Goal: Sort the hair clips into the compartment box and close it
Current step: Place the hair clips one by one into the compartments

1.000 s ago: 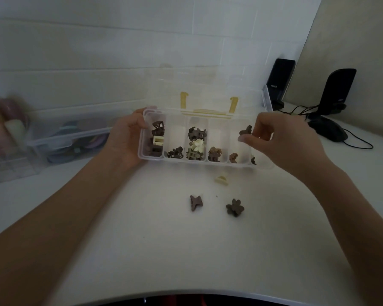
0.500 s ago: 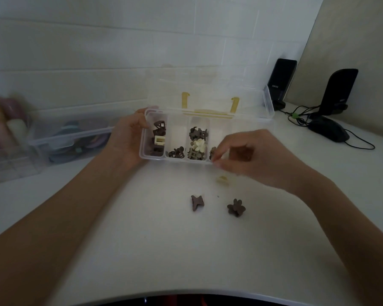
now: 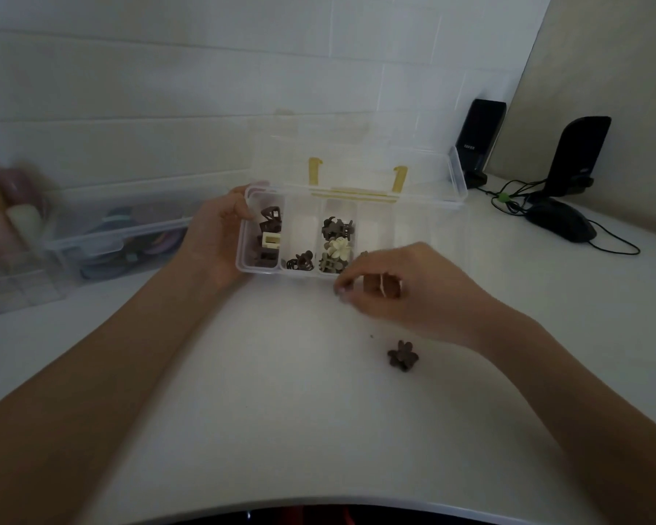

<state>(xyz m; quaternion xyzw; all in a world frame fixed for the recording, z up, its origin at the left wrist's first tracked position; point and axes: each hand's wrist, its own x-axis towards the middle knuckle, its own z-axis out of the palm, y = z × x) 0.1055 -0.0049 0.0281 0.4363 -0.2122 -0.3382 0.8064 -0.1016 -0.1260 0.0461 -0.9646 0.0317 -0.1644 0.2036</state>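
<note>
Now a cream hair clip [image 3: 382,285] is pinched in the curled right hand [image 3: 402,289]; the compartment box [image 3: 447,176] is gripped by the left hand [image 3: 220,236]. The butterfly clip, previously below the grip, is gone.

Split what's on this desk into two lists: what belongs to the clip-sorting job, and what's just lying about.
Job:
compartment box, lid open
clips in its compartments
brown flower clip on the desk
left hand, gripping the box
right hand, fingers curled

Lying about:
clear storage bin
two black speakers
mouse
cables
</note>
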